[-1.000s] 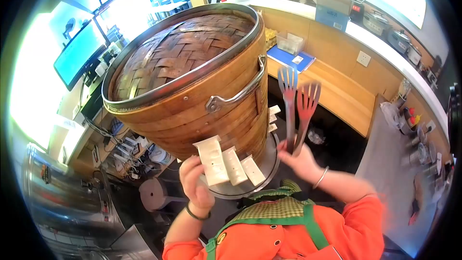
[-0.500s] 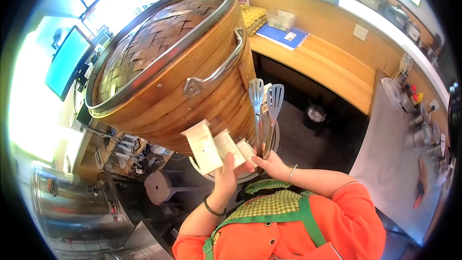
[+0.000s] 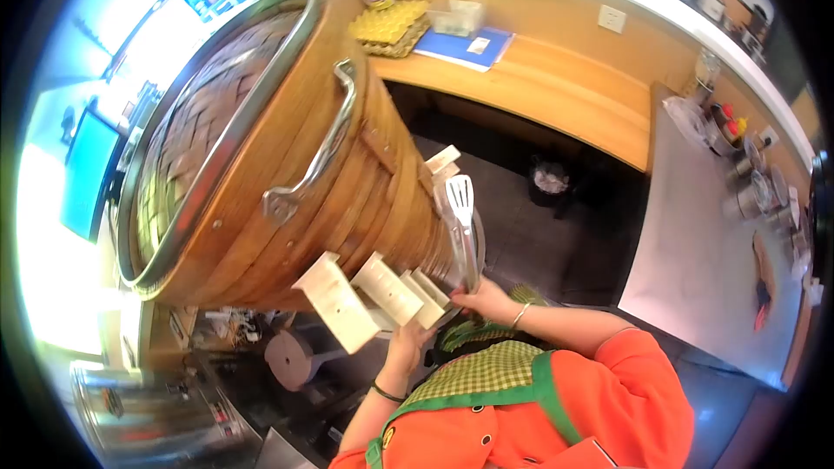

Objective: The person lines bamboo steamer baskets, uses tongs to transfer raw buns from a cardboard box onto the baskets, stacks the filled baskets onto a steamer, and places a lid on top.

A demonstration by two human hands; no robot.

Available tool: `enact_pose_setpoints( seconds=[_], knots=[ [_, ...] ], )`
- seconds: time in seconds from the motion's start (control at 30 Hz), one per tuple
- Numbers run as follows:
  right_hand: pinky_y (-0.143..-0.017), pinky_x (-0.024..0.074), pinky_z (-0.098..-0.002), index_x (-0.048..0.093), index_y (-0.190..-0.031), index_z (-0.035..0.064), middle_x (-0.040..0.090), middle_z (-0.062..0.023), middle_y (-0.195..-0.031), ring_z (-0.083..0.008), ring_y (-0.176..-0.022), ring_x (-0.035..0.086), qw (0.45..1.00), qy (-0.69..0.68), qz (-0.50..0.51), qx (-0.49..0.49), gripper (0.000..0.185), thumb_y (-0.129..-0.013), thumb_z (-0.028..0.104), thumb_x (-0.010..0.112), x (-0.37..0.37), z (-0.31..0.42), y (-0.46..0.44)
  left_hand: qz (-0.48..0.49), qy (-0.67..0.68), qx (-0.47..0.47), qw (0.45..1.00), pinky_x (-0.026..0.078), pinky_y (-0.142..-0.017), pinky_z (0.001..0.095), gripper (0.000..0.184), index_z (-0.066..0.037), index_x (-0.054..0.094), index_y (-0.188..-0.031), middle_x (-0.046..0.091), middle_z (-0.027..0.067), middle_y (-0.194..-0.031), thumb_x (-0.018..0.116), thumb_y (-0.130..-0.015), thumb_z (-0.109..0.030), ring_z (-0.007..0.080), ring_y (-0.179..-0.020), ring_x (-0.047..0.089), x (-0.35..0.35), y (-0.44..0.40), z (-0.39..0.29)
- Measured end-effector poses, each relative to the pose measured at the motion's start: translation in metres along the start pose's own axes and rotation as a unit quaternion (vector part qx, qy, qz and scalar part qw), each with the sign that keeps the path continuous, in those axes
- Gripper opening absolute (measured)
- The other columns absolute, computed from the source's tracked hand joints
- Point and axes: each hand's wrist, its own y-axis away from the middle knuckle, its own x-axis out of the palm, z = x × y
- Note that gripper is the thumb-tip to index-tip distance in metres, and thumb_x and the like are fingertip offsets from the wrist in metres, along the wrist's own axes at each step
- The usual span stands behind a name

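Note:
A pair of metal tongs with slotted, spatula-like ends rises from my right hand, whose fingers are closed around its lower part. The two ends now lie together, so mostly one slotted head shows. My left hand is closed on the lower edge of cream-coloured stepped pieces, which look like stiff angled panels; most of its fingers are behind them. Just past both hands stands a large wooden steamer barrel with a woven lid and a metal side handle.
Beyond the barrel runs a wooden counter holding a blue folder, a clear tub and yellow trays. A steel worktop is to the right. A small bin stands on the floor, and a round stool is lower left.
The tongs' slotted ends have gone from apart to together. The view has turned, shifting the barrel left and down. My left hand and the cream pieces sit slightly lower in view.

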Motion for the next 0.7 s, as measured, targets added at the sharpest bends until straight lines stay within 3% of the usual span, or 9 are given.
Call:
enact_pose_setpoints(
  seconds=[0.17, 0.23, 0.33, 0.37, 0.43, 0.5, 0.53, 0.6, 0.7],
  knots=[
    [-0.054, 0.0465, -0.0254, 0.051, -0.086, 0.0016, 0.057, -0.0042, -0.069, -0.0107, -0.058, 0.055, 0.992, -0.112, -0.046, -0.025, 0.022, -0.078, 0.015, 0.066, -0.011, -0.002, 0.011, 0.035, 0.1, -0.001, 0.994, 0.027, -0.099, 0.0632, 0.051, -0.009, 0.025, -0.138, 0.032, 0.011, -0.14, 0.042, -0.094, -0.03, 0.0364, -0.128, 0.033, 0.019, -0.011, -0.013],
    [-0.053, 0.0461, -0.0249, 0.049, -0.091, 0.002, 0.055, -0.0034, -0.069, -0.0107, -0.057, 0.054, 0.992, -0.042, -0.116, 0.011, 0.026, -0.078, 0.015, 0.066, -0.03, 0.006, 0.031, 0.024, 0.166, 0.032, 0.985, 0.024, -0.099, 0.0656, 0.055, -0.011, 0.025, -0.138, 0.031, 0.01, -0.141, 0.046, -0.092, -0.031, 0.0376, -0.129, 0.031, 0.014, -0.017, -0.004],
    [-0.052, 0.0452, -0.0257, 0.046, -0.094, 0.0029, 0.054, -0.0037, -0.073, -0.0104, -0.06, 0.054, 0.988, -0.014, -0.145, 0.045, 0.027, -0.08, 0.014, 0.067, -0.057, -0.013, 0.045, -0.021, 0.106, 0.095, 0.99, 0.024, -0.1, 0.0608, 0.063, -0.02, 0.026, -0.139, 0.033, 0.0056, -0.14, 0.054, -0.087, -0.039, 0.0313, -0.128, 0.03, 0.007, -0.029, 0.012],
    [-0.052, 0.0449, -0.0256, 0.047, -0.095, 0.0027, 0.054, -0.0036, -0.072, -0.0102, -0.06, 0.054, 0.984, -0.028, -0.169, 0.058, 0.028, -0.08, 0.014, 0.067, -0.069, -0.021, 0.057, -0.015, 0.164, 0.077, 0.983, 0.028, -0.098, 0.0589, 0.066, -0.021, 0.028, -0.138, 0.035, 0.0043, -0.138, 0.056, -0.084, -0.045, 0.0286, -0.126, 0.033, 0.0, -0.034, 0.011],
    [-0.052, 0.0448, -0.0281, 0.049, -0.098, 0.0028, 0.057, -0.0057, -0.076, -0.0118, -0.058, 0.054, 0.97, 0.053, -0.231, 0.048, 0.042, -0.076, 0.031, 0.071, -0.088, -0.017, 0.081, -0.069, 0.159, 0.073, 0.982, 0.035, -0.09, 0.0517, 0.066, -0.022, 0.032, -0.137, 0.038, 0.0028, -0.135, 0.057, -0.081, -0.047, 0.0254, -0.119, 0.038, 0.006, -0.032, 0.006],
    [-0.062, 0.048, -0.033, 0.05, -0.103, 0.0014, 0.06, -0.0128, -0.085, -0.0212, -0.067, 0.059, 0.936, 0.176, -0.303, 0.022, 0.054, -0.075, 0.042, 0.071, -0.116, -0.023, 0.108, -0.075, 0.145, -0.042, 0.986, 0.033, -0.099, 0.0457, 0.059, -0.011, 0.032, -0.137, 0.037, 0.0118, -0.138, 0.044, -0.09, -0.045, 0.0274, -0.126, 0.034, -0.006, -0.029, 0.0],
    [-0.075, 0.0476, -0.0371, 0.048, -0.112, 0.0002, 0.06, -0.02, -0.095, -0.0307, -0.084, 0.061, 0.919, 0.208, -0.335, -0.012, 0.063, -0.075, 0.047, 0.069, -0.127, -0.031, 0.115, -0.075, 0.138, -0.099, 0.983, 0.031, -0.104, 0.0428, 0.058, -0.005, 0.031, -0.137, 0.036, 0.0163, -0.139, 0.037, -0.094, -0.044, 0.0285, -0.13, 0.032, -0.013, -0.025, -0.004],
    [-0.077, 0.0469, -0.037, 0.048, -0.113, 0.0007, 0.061, -0.0205, -0.095, -0.0321, -0.087, 0.061, 0.889, 0.202, -0.412, 0.002, 0.063, -0.075, 0.047, 0.068, -0.154, -0.026, 0.15, -0.078, 0.092, -0.155, 0.981, 0.031, -0.105, 0.0434, 0.061, -0.006, 0.029, -0.138, 0.033, 0.0157, -0.14, 0.038, -0.093, -0.047, 0.0283, -0.13, 0.03, 0.003, -0.028, -0.007],
    [-0.078, 0.0466, -0.0379, 0.046, -0.115, 0.0006, 0.061, -0.02, -0.094, -0.033, -0.087, 0.061, 0.847, 0.179, -0.499, 0.03, 0.059, -0.078, 0.042, 0.066, -0.205, -0.013, 0.2, -0.073, 0.009, -0.146, 0.987, 0.029, -0.105, 0.0442, 0.066, -0.007, 0.026, -0.139, 0.029, 0.0148, -0.143, 0.039, -0.091, -0.05, 0.0281, -0.132, 0.028, 0.039, -0.028, 0.006]
  ],
)
